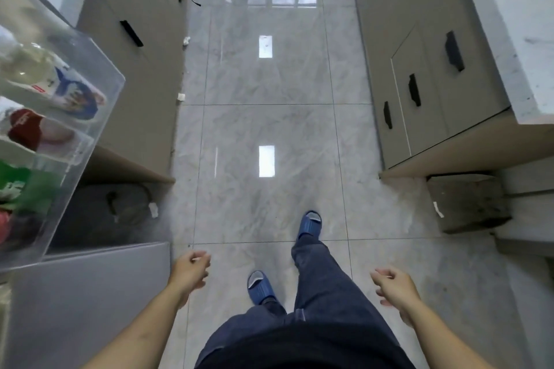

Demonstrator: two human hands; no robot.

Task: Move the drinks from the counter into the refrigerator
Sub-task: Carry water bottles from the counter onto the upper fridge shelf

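**Empty-handed in the aisle, with drinks already in the door shelf**

The person stands on the glossy grey tiled floor (263,117) between two runs of cabinets, one blue slipper (309,224) stepped ahead of the other. Both hands hang low and carry nothing: the left hand (191,270) has its fingers loosely curled, and the right hand (394,284) is likewise relaxed, fingers half bent around empty air.

At the left edge, a clear plastic refrigerator door shelf (99,117) juts into view above the grey refrigerator door (90,293). Several drinks sit in it already: a pale bottle with a blue-and-white label (75,91), a bottle with a red label (25,129) nearer, and a green-labelled bottle (21,186) nearest. So part of the job looks done.

What remains cannot be counted. The white marble counter (509,48) at the far right shows only a narrow strip, and no drinks are visible on it. Judging by the free hands, the person is probably between trips, heading for another drink.

No writing can be read: there is lettering on the red label and a small red tag on the blue-and-white one, both too blurred to make out.
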